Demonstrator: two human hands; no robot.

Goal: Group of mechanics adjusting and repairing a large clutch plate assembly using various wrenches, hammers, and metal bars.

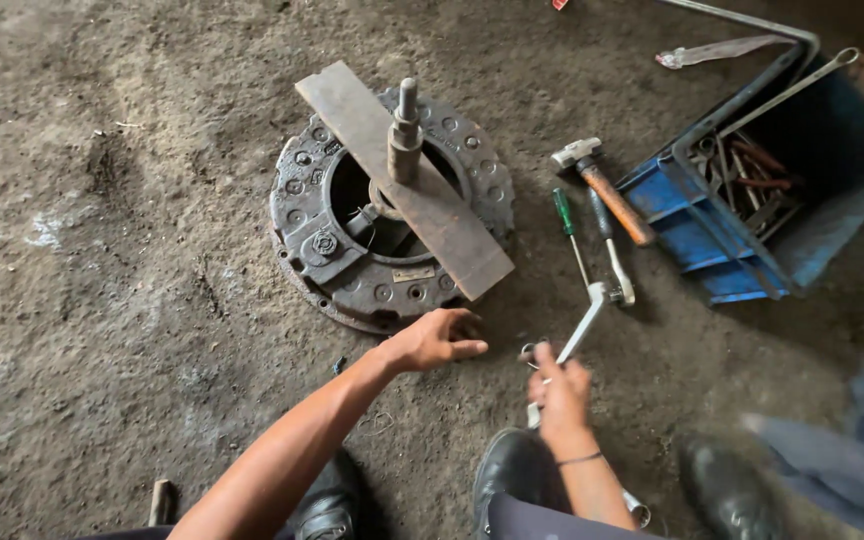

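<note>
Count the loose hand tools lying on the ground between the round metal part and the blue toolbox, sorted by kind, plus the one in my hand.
Hammer: 1
Screwdrivers, one green-handled and one dark-handled: 2
Wrench, held in the right hand: 1
Total: 4
The tools inside the blue toolbox are too jumbled to count.

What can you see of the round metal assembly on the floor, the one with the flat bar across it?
The round metal assembly lies flat on the dirt floor. It looks like dark, grimy cast metal, ringed with bolt holes around an open centre. A rusty flat bar lies diagonally across its top, and an upright shaft rises through the bar at the centre. The left hand reaches near its lower rim; contact is unclear.
</note>
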